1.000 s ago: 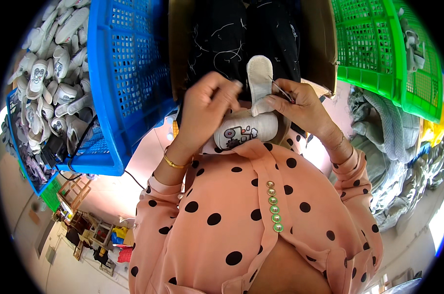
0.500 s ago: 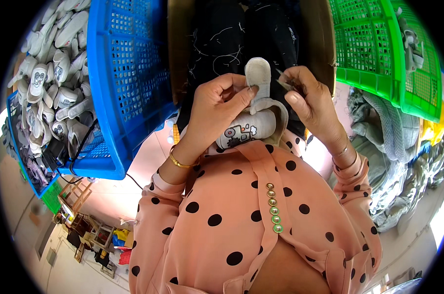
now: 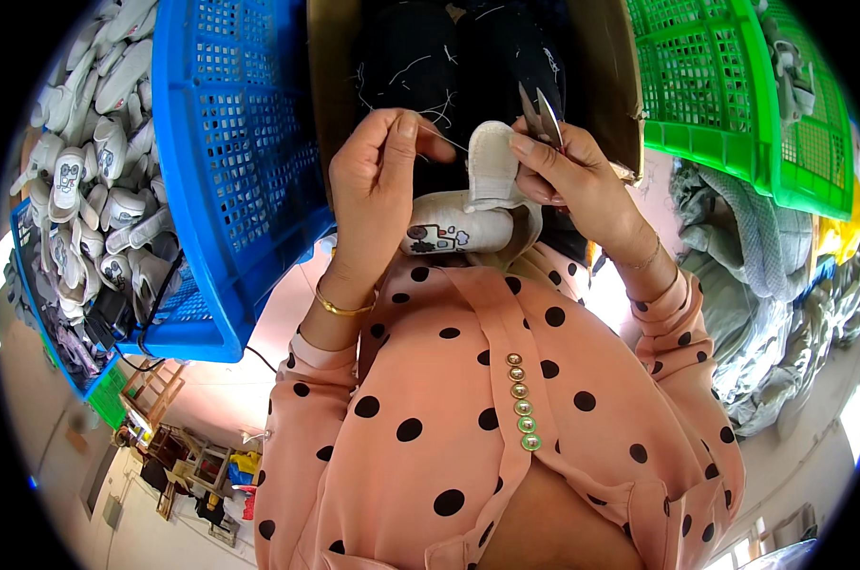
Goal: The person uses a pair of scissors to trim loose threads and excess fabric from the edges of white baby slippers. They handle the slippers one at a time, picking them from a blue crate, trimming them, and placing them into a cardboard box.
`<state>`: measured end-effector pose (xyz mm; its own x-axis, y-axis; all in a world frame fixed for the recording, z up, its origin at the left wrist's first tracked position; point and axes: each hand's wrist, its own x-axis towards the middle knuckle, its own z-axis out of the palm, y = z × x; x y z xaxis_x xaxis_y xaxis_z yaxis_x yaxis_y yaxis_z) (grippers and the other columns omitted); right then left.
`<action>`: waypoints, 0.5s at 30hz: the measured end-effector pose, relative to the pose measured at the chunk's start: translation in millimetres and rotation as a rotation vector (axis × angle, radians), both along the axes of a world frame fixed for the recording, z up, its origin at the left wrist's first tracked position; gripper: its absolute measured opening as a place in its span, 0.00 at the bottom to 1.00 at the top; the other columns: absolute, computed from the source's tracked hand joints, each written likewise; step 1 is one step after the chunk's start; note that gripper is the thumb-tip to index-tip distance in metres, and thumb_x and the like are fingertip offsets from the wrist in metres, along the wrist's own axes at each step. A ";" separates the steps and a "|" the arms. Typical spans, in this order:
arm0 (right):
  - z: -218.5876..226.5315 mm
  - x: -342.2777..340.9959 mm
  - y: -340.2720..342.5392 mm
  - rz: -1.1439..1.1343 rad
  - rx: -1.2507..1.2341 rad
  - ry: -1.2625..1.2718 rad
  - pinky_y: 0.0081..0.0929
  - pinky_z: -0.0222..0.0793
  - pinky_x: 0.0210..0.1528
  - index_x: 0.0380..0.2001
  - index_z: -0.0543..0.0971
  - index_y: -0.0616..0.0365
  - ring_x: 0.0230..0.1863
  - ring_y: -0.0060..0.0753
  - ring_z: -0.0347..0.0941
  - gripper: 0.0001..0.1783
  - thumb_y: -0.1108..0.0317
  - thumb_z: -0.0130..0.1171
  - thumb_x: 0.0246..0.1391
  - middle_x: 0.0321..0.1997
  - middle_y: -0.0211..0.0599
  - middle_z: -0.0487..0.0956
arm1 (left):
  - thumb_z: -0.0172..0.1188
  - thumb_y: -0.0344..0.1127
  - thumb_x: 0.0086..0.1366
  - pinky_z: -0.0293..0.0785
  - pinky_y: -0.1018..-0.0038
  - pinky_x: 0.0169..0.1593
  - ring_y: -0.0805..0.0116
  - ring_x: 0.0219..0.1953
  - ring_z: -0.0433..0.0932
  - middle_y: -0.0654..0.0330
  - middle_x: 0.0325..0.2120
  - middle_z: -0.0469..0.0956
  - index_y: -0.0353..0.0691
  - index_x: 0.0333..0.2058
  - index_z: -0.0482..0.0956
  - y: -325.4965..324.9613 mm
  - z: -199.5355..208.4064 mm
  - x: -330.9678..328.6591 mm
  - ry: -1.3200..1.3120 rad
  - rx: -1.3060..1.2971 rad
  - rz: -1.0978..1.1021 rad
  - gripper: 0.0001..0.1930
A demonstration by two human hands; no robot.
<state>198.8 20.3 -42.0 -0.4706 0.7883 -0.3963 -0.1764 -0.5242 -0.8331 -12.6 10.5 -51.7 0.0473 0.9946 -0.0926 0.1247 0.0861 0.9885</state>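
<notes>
A white cloth child's shoe point(image 3: 482, 233) with a printed vehicle picture lies on my lap. Its flap point(image 3: 492, 166) stands up, edged with stitching. My right hand point(image 3: 586, 180) has a small pair of scissors point(image 3: 541, 114) tucked in its fingers, blades pointing away from me and a little apart. Its thumb and fingers also pinch the flap's right edge. To the left, my left hand point(image 3: 373, 180) is closed, thumb against forefinger, on a thin white thread point(image 3: 444, 140) that runs to the flap's edge.
At left stands a blue plastic crate point(image 3: 230, 171) beside a heap of white shoes point(image 3: 107, 204). A green crate point(image 3: 705, 95) is at right, above grey fabric pieces point(image 3: 748, 247). Cut threads lie on my dark trousers point(image 3: 406, 66), between cardboard sides point(image 3: 620, 76).
My left hand has left the flap and moved left, drawing out a thread. My right hand has come in to grip the flap, scissors still in it.
</notes>
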 end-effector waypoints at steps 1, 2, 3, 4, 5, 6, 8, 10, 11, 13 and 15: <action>-0.1 -0.5 0.3 -0.001 -0.006 -0.012 0.16 0.47 0.23 0.38 0.73 0.59 0.20 0.12 0.50 0.11 0.62 0.51 0.68 0.17 0.19 0.59 | 0.53 0.33 0.72 0.75 0.80 0.41 0.74 0.35 0.80 0.58 0.33 0.81 0.35 0.42 0.77 1.5 -7.5 -0.7 0.127 0.084 0.025 0.09; -0.7 -1.1 0.7 -0.003 -0.008 -0.014 0.16 0.47 0.23 0.38 0.73 0.59 0.20 0.13 0.50 0.12 0.61 0.51 0.68 0.17 0.19 0.58 | 0.54 0.34 0.71 0.75 0.80 0.42 0.74 0.37 0.79 0.58 0.36 0.81 0.34 0.44 0.77 3.3 -13.4 -1.1 0.254 0.167 0.051 0.09; -1.9 -1.8 1.2 -0.005 -0.011 -0.016 0.16 0.47 0.23 0.38 0.73 0.59 0.20 0.13 0.49 0.12 0.61 0.51 0.68 0.17 0.19 0.58 | 0.54 0.34 0.71 0.75 0.79 0.43 0.73 0.39 0.79 0.57 0.40 0.81 0.34 0.46 0.76 4.1 -16.4 -1.6 0.381 0.251 0.077 0.11; -2.8 -2.3 1.7 -0.007 -0.014 -0.018 0.16 0.47 0.23 0.38 0.73 0.59 0.20 0.13 0.49 0.12 0.61 0.51 0.68 0.17 0.19 0.58 | 0.59 0.35 0.69 0.73 0.78 0.46 0.75 0.43 0.76 0.58 0.45 0.78 0.34 0.51 0.74 1.3 -15.8 -1.3 0.268 0.183 0.048 0.15; -3.8 -2.6 2.3 -0.005 0.006 -0.021 0.16 0.48 0.23 0.38 0.73 0.60 0.20 0.13 0.49 0.12 0.61 0.50 0.69 0.17 0.19 0.59 | 0.60 0.35 0.68 0.73 0.78 0.46 0.76 0.42 0.76 0.59 0.43 0.78 0.34 0.51 0.75 -1.4 -10.3 -0.1 0.083 0.058 -0.025 0.16; -4.6 -2.8 3.0 -0.003 0.025 -0.025 0.16 0.49 0.23 0.38 0.73 0.60 0.20 0.13 0.50 0.12 0.61 0.50 0.69 0.17 0.19 0.59 | 0.61 0.35 0.67 0.73 0.78 0.46 0.77 0.41 0.75 0.60 0.42 0.78 0.35 0.50 0.75 -3.9 -2.7 1.3 -0.104 -0.067 -0.097 0.16; -7.0 -3.4 4.6 0.004 0.058 -0.039 0.16 0.52 0.23 0.38 0.73 0.60 0.20 0.14 0.53 0.12 0.60 0.52 0.68 0.18 0.21 0.62 | 0.63 0.35 0.66 0.73 0.82 0.40 0.81 0.35 0.74 0.65 0.32 0.79 0.34 0.46 0.78 -8.4 2.7 6.6 -0.236 -0.244 -0.191 0.13; -10.0 -4.2 6.0 0.015 0.084 -0.061 0.17 0.57 0.23 0.38 0.72 0.59 0.19 0.17 0.60 0.13 0.59 0.54 0.66 0.17 0.25 0.66 | 0.62 0.36 0.67 0.72 0.85 0.35 0.83 0.30 0.74 0.66 0.28 0.79 0.34 0.43 0.80 -4.2 6.8 7.0 -0.249 -0.334 -0.145 0.12; -10.6 -3.6 6.2 -0.028 0.361 -0.264 0.18 0.60 0.23 0.38 0.72 0.59 0.19 0.20 0.64 0.14 0.58 0.56 0.64 0.18 0.28 0.69 | 0.62 0.36 0.67 0.71 0.86 0.32 0.84 0.28 0.74 0.67 0.26 0.79 0.34 0.41 0.81 -2.6 8.9 7.0 -0.253 -0.379 -0.118 0.11; -11.9 1.8 6.4 -0.117 0.914 -0.668 0.21 0.65 0.23 0.37 0.73 0.58 0.20 0.27 0.73 0.16 0.56 0.60 0.61 0.20 0.33 0.74 | 0.63 0.35 0.66 0.70 0.88 0.27 0.85 0.24 0.73 0.67 0.23 0.79 0.34 0.37 0.83 -3.8 8.9 10.3 -0.297 -0.372 -0.035 0.09; -2.7 8.8 5.0 -0.044 1.075 -0.866 0.26 0.68 0.21 0.31 0.73 0.55 0.20 0.34 0.76 0.20 0.50 0.64 0.54 0.19 0.35 0.75 | 0.64 0.34 0.65 0.70 0.87 0.27 0.84 0.23 0.74 0.66 0.23 0.80 0.34 0.35 0.84 -4.1 6.9 8.2 -0.339 -0.383 -0.007 0.08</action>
<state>207.6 25.3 -44.6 -0.3557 0.8978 0.2595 0.6009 0.4324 -0.6722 -4.3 6.4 -44.8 0.1440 0.8918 -0.4290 -0.1958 0.4506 0.8710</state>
